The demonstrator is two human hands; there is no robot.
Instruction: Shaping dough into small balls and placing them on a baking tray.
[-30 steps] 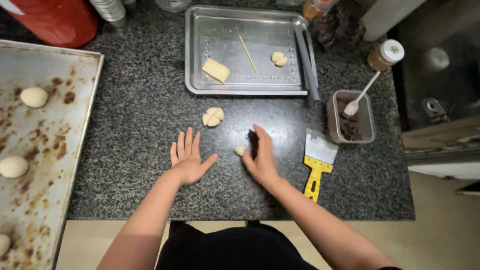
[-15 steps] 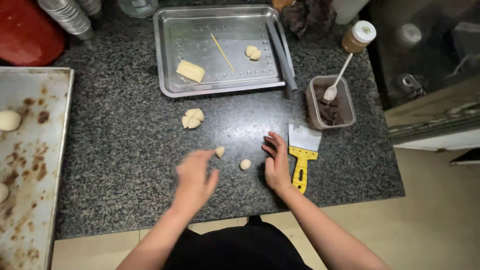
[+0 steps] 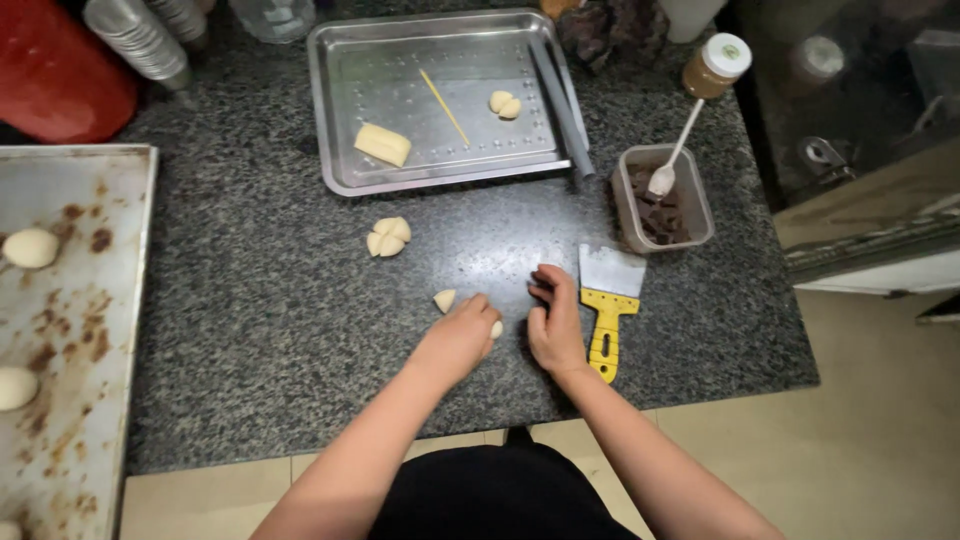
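On the dark speckled counter, the left hand lies palm down with its fingers curled over a small piece of pale dough, of which only an edge peeks out at the fingertips (whether it is truly gripped or merely covered, I cannot tell). The right hand rests just beside it, fingers loosely bent and holding nothing, its outer edge close against a yellow-handled scraper that lies flat on the stone. A second wedge of dough sits free just left of the left hand's knuckles, and a cut lump in several segments lies farther up the counter.

Beyond these stands a steel tray holding a yellowish block, a thin stick and another dough bit. To the right is a clear tub of dark filling with a white spoon in it, and a lidded jar behind. At far left a stained baking sheet carries dough balls.
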